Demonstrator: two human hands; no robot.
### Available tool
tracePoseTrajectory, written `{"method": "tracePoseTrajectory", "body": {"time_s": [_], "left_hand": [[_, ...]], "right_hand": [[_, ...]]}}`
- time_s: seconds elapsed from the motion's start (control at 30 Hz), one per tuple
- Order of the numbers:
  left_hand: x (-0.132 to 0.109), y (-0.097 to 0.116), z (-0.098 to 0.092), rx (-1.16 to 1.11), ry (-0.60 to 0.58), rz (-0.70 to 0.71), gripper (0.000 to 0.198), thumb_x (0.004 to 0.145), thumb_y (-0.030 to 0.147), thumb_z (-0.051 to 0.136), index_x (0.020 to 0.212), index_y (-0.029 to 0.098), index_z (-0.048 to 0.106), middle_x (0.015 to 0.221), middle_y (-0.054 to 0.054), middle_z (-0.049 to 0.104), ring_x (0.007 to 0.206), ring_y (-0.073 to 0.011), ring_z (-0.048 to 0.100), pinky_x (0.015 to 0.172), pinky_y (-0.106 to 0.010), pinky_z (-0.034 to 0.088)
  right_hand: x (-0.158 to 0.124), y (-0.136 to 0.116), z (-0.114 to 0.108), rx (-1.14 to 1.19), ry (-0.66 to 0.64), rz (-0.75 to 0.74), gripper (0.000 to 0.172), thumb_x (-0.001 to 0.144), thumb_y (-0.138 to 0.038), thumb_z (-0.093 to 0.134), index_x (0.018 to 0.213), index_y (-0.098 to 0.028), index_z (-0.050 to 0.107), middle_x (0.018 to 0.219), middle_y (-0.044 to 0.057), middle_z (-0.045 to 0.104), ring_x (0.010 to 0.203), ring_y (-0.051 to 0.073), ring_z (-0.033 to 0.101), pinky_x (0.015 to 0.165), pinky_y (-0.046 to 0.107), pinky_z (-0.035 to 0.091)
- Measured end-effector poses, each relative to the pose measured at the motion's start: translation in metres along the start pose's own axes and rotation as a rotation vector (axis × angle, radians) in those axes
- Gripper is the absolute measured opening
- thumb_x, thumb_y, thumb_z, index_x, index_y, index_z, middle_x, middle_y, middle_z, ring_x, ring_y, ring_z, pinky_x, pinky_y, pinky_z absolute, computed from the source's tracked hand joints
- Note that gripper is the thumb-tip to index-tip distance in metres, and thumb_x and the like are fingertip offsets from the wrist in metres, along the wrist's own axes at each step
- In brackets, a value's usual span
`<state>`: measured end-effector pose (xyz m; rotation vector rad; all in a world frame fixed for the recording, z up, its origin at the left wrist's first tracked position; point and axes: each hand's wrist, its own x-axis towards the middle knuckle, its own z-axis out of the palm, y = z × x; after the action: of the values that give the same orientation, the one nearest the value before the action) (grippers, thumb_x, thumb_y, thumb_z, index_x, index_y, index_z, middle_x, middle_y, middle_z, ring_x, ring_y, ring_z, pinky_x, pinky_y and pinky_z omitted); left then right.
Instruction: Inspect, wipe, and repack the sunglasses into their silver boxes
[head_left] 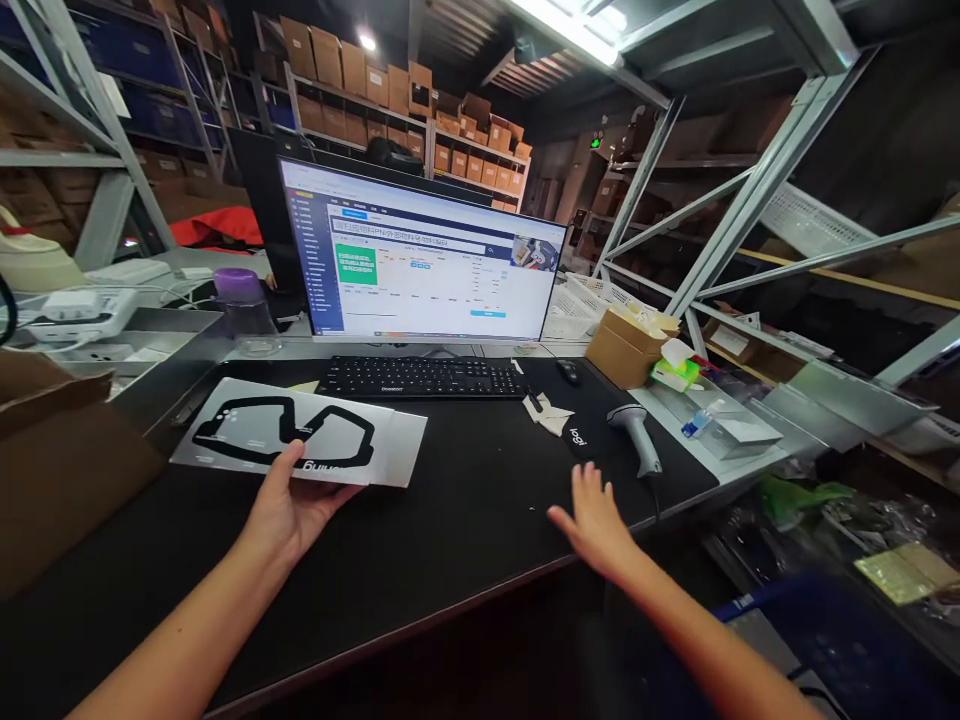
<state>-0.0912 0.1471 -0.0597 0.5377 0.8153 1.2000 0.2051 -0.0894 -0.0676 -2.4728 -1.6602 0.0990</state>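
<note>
My left hand [289, 505] grips the near edge of a flat clear packet [285, 435] holding black gasket-shaped parts; the packet lies on the black desk mat [450, 500]. My right hand [596, 520] hovers over the mat with fingers stretched out, holding nothing. A grey barcode scanner [636, 432] lies just beyond its fingertips. A black keyboard [424, 377] sits behind the packet, below a lit monitor [424, 255].
A mouse [568, 370], paper scraps [551, 412] and a small open cardboard box [626, 345] lie at the right of the desk. A purple-lidded jar [241, 305] stands left. Metal shelving with cartons surrounds the desk; a brown carton [52, 470] is at near left.
</note>
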Motion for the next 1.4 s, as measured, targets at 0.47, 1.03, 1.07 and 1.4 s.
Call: {"method": "tracePoseTrajectory", "body": {"time_s": [0.47,1.03,1.07,1.4], "left_hand": [[0.001,-0.003,-0.004,0.001,-0.039,0.001,0.013,0.090,0.026,0.059,0.099,0.025,0.068,0.099,-0.003,0.070,0.084,-0.0223,0.068,0.070,-0.050,0.065],[0.004,-0.005,-0.006,-0.024,-0.042,0.000,0.012,0.089,0.025,0.061,0.098,0.024,0.069,0.102,-0.005,0.070,0.087,-0.0231,0.068,0.067,-0.051,0.064],[0.004,-0.004,-0.006,-0.024,-0.044,0.002,0.012,0.089,0.024,0.061,0.099,0.024,0.069,0.102,-0.004,0.070,0.087,-0.0230,0.069,0.066,-0.051,0.065],[0.000,-0.002,-0.005,-0.005,-0.039,0.018,0.016,0.092,0.020,0.057,0.103,0.025,0.068,0.101,-0.002,0.069,0.086,-0.0204,0.068,0.062,-0.051,0.065]], "right_hand": [[-0.003,-0.047,0.007,0.137,0.034,0.042,0.059,0.104,-0.038,0.039,0.155,-0.008,0.034,0.160,0.026,0.027,0.150,0.041,0.023,0.117,0.069,0.020],[-0.007,-0.037,-0.010,0.294,0.088,-0.363,0.030,0.100,-0.035,0.059,0.125,-0.020,0.061,0.130,0.010,0.060,0.108,0.023,0.063,0.092,0.043,0.056],[-0.002,-0.033,-0.010,0.292,0.097,-0.339,0.030,0.099,-0.035,0.060,0.125,-0.020,0.061,0.130,0.010,0.060,0.107,0.023,0.064,0.091,0.043,0.056],[0.033,-0.012,0.010,0.287,0.085,-0.277,0.032,0.098,-0.036,0.061,0.124,-0.018,0.061,0.125,0.009,0.062,0.104,0.023,0.065,0.088,0.042,0.057]]}}
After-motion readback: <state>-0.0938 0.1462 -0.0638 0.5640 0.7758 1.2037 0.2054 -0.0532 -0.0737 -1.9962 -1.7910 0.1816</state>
